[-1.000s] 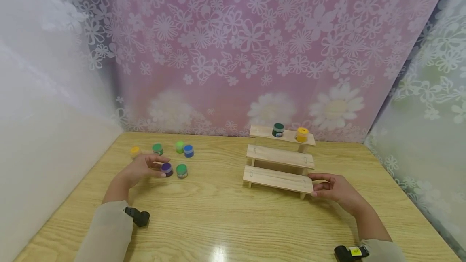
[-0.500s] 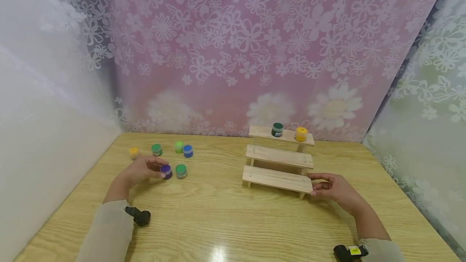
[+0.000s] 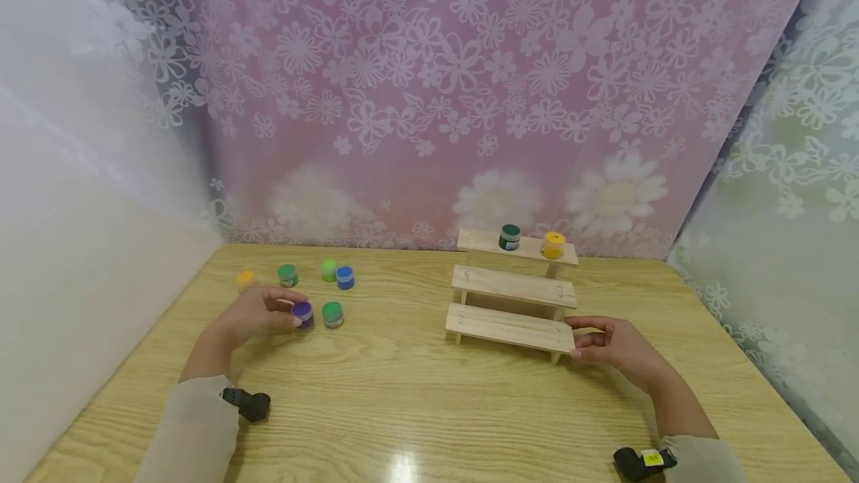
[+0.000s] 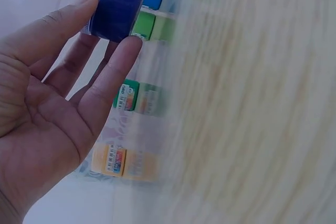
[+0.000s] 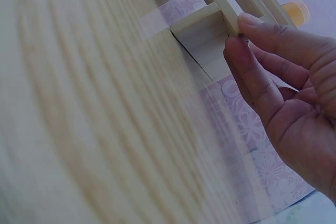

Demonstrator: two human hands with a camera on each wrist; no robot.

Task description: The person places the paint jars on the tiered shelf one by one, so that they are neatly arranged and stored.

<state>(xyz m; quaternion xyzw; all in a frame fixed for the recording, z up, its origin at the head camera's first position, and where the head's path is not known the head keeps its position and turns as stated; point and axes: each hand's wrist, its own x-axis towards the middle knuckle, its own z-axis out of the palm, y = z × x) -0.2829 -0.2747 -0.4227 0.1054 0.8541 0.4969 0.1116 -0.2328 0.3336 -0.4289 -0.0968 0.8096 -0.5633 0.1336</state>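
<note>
From my head, I saw my left hand (image 3: 258, 311) pinching the purple jar (image 3: 304, 317) at the left of the table (image 3: 389, 386), just beside a green jar (image 3: 332, 315). Farther back stood a blue jar (image 3: 345, 279), a light green jar (image 3: 329, 270), a second green jar (image 3: 288, 276) and a yellow jar (image 3: 246, 278), partly hidden. My right hand (image 3: 622, 352) gripped the right end of a wooden stand's (image 3: 513, 287) lowest board (image 3: 506, 329); a dark green jar (image 3: 510, 238) and another yellow jar (image 3: 553, 245) stood on its top step.

From my left wrist, my thumb and fingertips held the purple jar; I couldn't tell whether its base touched the table.

From my right wrist, my thumb and fingers pinched the board's end.
</note>
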